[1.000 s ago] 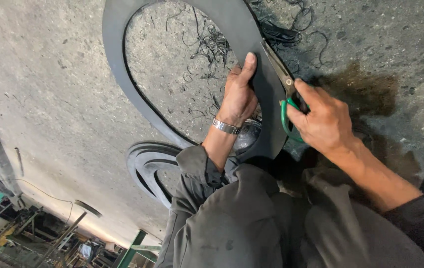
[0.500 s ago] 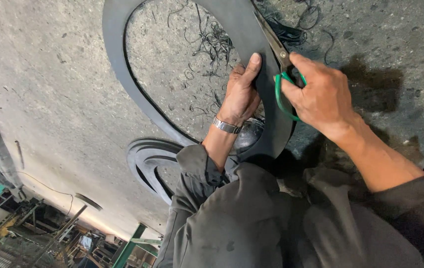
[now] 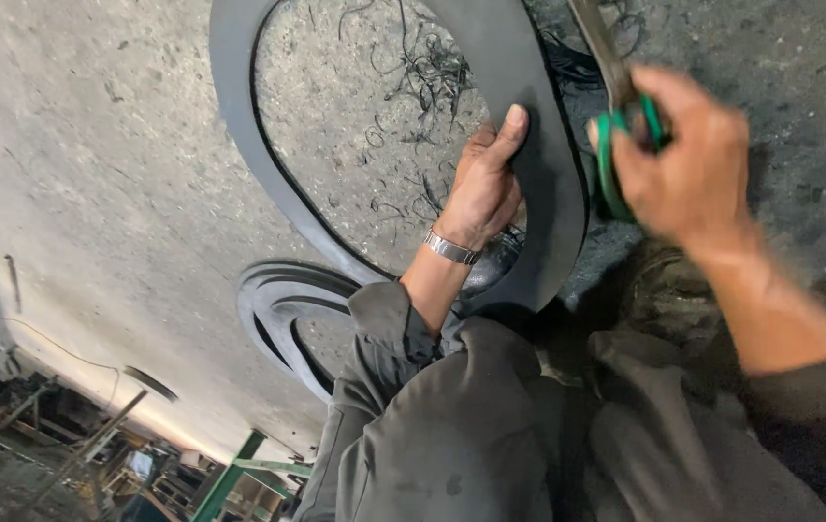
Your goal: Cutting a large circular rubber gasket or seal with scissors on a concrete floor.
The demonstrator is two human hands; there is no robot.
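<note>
Left hand (image 3: 485, 184) was pressed flat on the wide dark grey rubber ring (image 3: 538, 126), fingers wrapped over its inner edge, thumb stretched up along the band; so closed on the ring, pinning it to the rough concrete floor (image 3: 94, 174). Right hand (image 3: 674, 159) was curled shut around the green-handled metal scissors (image 3: 616, 106), just right of the left thumb, blades running up and away along the ring's outer edge. It was motion-blurred, so I couldn't tell how far the blades were open. Thin black rubber offcut curls (image 3: 422, 77) lay inside the ring opening, just above the left hand. A stack of similar dark rubber rings (image 3: 282, 309) sat below and left of the left wrist, which wore a metal wristband (image 3: 449, 247). Risks, as I judged them: the left thumb sat close to the blade line, so a slip or over-long cut could nick it. The ring was held at one spot only, so the band could shift or buckle under shear and the cut would wander off the edge. The curls underfoot could let the ring slide.
</note>
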